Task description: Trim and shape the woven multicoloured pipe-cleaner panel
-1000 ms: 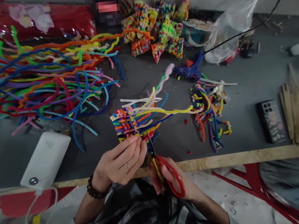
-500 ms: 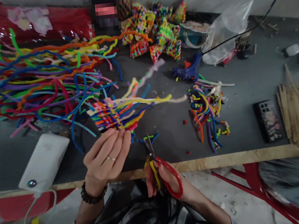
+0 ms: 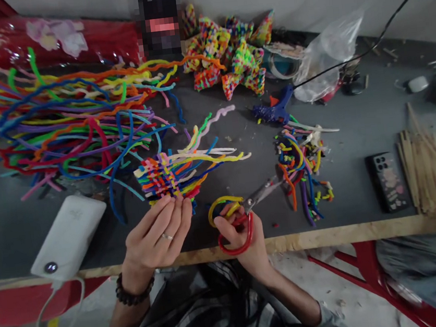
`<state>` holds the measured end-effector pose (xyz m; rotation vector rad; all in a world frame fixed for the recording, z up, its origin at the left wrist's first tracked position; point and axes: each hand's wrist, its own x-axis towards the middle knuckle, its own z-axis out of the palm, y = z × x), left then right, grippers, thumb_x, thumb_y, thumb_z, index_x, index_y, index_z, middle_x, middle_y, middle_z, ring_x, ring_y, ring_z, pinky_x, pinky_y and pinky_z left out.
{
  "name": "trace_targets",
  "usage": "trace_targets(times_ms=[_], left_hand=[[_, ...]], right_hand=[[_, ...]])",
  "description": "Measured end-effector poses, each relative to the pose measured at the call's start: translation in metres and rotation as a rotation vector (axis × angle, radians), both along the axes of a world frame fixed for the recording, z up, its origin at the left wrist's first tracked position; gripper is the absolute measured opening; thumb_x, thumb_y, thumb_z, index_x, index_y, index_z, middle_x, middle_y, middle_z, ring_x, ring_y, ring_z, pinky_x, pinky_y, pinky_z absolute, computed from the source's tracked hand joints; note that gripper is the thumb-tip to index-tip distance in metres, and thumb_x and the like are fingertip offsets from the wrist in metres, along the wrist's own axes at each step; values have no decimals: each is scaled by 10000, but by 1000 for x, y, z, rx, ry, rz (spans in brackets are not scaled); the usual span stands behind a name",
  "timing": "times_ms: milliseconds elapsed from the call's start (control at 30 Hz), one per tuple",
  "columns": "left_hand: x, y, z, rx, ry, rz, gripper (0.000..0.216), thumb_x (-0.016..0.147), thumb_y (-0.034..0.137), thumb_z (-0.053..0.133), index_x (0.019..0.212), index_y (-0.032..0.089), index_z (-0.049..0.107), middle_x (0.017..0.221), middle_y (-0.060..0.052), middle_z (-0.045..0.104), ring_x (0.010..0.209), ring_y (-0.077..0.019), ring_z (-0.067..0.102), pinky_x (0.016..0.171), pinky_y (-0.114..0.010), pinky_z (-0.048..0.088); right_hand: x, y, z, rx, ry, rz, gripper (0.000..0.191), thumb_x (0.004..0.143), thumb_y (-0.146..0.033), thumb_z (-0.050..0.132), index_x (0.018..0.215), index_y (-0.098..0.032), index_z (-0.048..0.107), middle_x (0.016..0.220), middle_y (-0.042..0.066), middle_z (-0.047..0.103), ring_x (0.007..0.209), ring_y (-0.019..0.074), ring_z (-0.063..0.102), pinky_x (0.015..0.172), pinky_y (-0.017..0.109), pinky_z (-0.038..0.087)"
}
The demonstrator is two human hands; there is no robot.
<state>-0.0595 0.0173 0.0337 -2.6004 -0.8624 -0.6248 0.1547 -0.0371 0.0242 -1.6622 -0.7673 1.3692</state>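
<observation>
My left hand (image 3: 156,240), wearing a ring, pinches the lower edge of a woven patch of multicoloured pipe cleaners (image 3: 156,174). Long loose ends of the patch fan out to the right over the table. In my right hand (image 3: 253,246) is a pair of scissors (image 3: 250,201) with one red and one yellow handle loop. Their blades point right and slightly up, towards a heap of short pipe cleaner offcuts (image 3: 299,149). Whether the blade tips touch any scrap is unclear.
Long pipe cleaners (image 3: 76,127) lie piled at the left, behind a white power bank (image 3: 69,235). Colourful woven star shapes (image 3: 243,58) stand at the back. A blue glue gun (image 3: 275,110), a phone (image 3: 389,183) and wooden sticks (image 3: 431,170) are to the right.
My right hand has moved up over the table, and the scissors have swung from pointing away from me to pointing right. My left hand still holds the woven patch, almost unmoved.
</observation>
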Motion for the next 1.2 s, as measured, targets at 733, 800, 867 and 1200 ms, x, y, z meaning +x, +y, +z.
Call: trace_targets(times_ms=[733, 800, 867, 1200], left_hand=[[11, -7, 2, 28, 17, -72, 361, 901, 110, 833, 1246, 16, 785, 1214, -163, 813, 1114, -256, 781, 1300, -449, 476], [13, -9, 4, 26, 14, -98, 344, 928, 93, 790, 1260, 5, 777, 1251, -183, 799, 1137, -264, 776, 1302, -450, 472], [14, -11, 5, 23, 9, -115, 330, 950, 75, 745, 1269, -5, 771, 1284, -200, 785, 1157, -270, 771, 1304, -448, 468], [14, -10, 4, 75, 12, -96, 282, 955, 105, 749, 1228, 66, 804, 1277, -165, 791, 1154, -250, 764, 1274, -435, 510]], right_hand=[[58, -19, 4, 126, -164, 77, 199, 960, -404, 764, 986, -210, 735, 912, 52, 747, 789, 193, 704, 720, 310, 558], [43, -25, 10, 127, 68, 207, 188, 1001, -385, 718, 1110, -232, 723, 1032, 63, 764, 965, 217, 730, 882, 344, 579], [33, -28, 12, 142, 196, 252, 211, 1007, -379, 712, 1166, -241, 690, 1120, 72, 750, 1095, 231, 707, 1028, 386, 546], [22, -38, 6, -70, 505, 212, 350, 1009, -552, 709, 1161, -240, 662, 950, 30, 642, 792, 159, 582, 727, 296, 495]])
